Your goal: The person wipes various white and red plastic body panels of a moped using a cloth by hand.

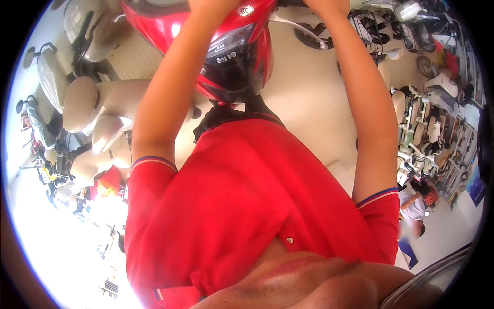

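Observation:
A glossy red electric scooter point(159, 26) stands at the top of the head view, between and beneath my forearms. Its clear lamp cover point(234, 44) and dark lower section face my body. Both arms are stretched forward. My left hand point(213, 4) is over the scooter's red bodywork, cut off by the upper edge. At the upper edge too is my right hand point(329, 5), beside a slim silver lever or stalk point(301, 27) that juts from the scooter. The fingers of both hands lie outside the picture, so what they touch or hold is hidden.
Beige and white scooters point(81, 103), some wrapped in clear plastic, crowd the left side. More scooters point(419, 123) stand in rows on the right. A person in a light shirt point(413, 207) is at the far right. Pale tiled floor point(303, 92) shows between.

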### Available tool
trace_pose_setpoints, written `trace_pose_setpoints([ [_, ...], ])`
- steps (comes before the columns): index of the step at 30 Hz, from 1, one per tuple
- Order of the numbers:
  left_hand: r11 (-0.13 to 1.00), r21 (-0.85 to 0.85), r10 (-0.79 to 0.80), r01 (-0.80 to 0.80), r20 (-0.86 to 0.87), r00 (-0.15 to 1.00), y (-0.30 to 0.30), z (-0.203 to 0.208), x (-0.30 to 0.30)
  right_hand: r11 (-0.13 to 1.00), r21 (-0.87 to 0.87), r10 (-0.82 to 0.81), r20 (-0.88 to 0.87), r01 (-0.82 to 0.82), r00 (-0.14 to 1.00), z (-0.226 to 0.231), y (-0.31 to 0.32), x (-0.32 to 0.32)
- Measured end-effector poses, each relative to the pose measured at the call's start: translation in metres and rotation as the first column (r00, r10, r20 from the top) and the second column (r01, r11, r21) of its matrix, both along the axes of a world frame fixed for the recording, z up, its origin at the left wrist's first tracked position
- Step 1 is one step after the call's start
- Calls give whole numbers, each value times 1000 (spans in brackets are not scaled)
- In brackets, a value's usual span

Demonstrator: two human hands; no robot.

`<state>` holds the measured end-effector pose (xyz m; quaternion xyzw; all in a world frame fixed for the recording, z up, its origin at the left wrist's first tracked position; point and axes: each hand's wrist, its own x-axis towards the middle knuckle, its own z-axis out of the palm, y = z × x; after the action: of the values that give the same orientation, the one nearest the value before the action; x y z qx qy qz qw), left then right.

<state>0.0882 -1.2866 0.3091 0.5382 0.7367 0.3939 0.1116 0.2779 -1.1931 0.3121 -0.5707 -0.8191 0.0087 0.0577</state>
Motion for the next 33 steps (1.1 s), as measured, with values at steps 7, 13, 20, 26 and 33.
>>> trace_pose_setpoints([
  [7, 981, -108, -187, 164, -262, 947, 34, 6, 11, 997, -77, -16, 37, 19, 999, 11, -2, -17],
  [13, 846, -358, -512, 396, -338, 790, 56, 26, -4, 999, 29, 25, 51, -26, 998, -6, 8, -3],
  [20, 539, -758, -826, 367, -390, 408, 84, 50, 1, 998, -20, -61, -8, 61, 998, -1, 3, -8],
  [26, 769, -584, -559, 260, -418, 716, 50, 44, 11, 999, 12, -40, 7, 40, 999, 2, 1, -11],
  [33, 995, -92, -80, 33, -565, 821, 51, 11, 14, 997, 57, -53, -5, 53, 999, -7, 0, -10],
])
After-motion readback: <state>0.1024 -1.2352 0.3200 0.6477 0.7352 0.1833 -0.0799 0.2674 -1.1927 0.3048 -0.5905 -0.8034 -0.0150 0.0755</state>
